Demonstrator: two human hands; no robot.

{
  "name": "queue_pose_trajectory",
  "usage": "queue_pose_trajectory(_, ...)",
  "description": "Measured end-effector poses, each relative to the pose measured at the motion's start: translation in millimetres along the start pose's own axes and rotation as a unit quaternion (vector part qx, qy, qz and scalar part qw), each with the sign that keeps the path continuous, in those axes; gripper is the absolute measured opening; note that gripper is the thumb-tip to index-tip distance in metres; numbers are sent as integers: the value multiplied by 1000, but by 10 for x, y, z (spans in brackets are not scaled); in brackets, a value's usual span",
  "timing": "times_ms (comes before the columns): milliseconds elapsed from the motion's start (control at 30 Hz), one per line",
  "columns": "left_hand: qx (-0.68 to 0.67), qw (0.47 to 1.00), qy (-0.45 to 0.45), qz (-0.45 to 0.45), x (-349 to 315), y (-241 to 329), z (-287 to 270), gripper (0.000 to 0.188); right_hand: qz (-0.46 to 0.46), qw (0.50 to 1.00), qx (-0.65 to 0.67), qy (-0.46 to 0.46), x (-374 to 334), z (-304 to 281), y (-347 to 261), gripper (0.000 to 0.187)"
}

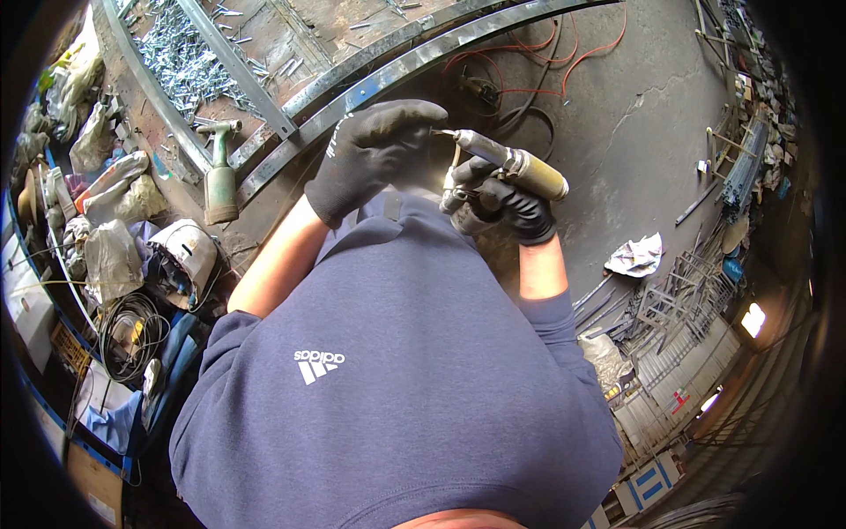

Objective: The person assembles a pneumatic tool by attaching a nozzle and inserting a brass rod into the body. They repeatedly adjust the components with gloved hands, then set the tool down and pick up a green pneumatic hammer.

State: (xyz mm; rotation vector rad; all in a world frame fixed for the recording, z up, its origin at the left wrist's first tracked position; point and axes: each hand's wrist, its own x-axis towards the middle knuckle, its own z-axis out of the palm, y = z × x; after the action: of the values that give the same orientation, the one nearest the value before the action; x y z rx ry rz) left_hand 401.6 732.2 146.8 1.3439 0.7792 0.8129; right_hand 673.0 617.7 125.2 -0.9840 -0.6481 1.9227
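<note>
My right hand (507, 203), in a black glove, is wrapped round the handle of an air rivet gun (520, 165). The gun lies slanted, its worn silver and yellowish body above the fingers and its nose to the left. A thin metal rivet (443, 132) sticks out at the nose. Close against that tip, my left hand (374, 145), also black-gloved, is curled with its fingers pressed together. Whatever lies inside its fingers is hidden. Farther left, a second rivet gun (220, 181) with a green body stands by the metal frame (264, 159).
Several loose rivets (181, 62) are heaped inside the frame at the far left. A red hose (564, 93) coils on the concrete floor (652, 106) ahead. Bags, a coil of cable (132, 335) and a white helmet (183, 249) crowd the left; metal racks (679, 295) stand right.
</note>
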Motion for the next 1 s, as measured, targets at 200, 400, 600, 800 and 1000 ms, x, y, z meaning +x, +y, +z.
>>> queue_pose_trajectory(200, -125, 984, -123, -30, -16, 86, -13, 47, 43, 997, -61, 16, -17, 94, -106, 29)
queue_pose_trajectory(400, -198, 972, -128, 21, 169, 69, -23, 42, 28, 999, -7, 25, -37, 95, -14, 31)
queue_pose_trajectory(600, -247, 962, -26, -114, 324, -122, 39, 31, 64, 981, 66, 171, 330, -278, 438, 7)
queue_pose_trajectory(800, -349, 922, -13, -169, 301, -277, 50, 32, -33, 991, -35, 126, 283, -61, 327, 16)
queue_pose_trajectory(1000, -542, 816, -70, -188, 303, -362, 13, 84, -53, 997, -23, 54, 302, 150, 61, 33)
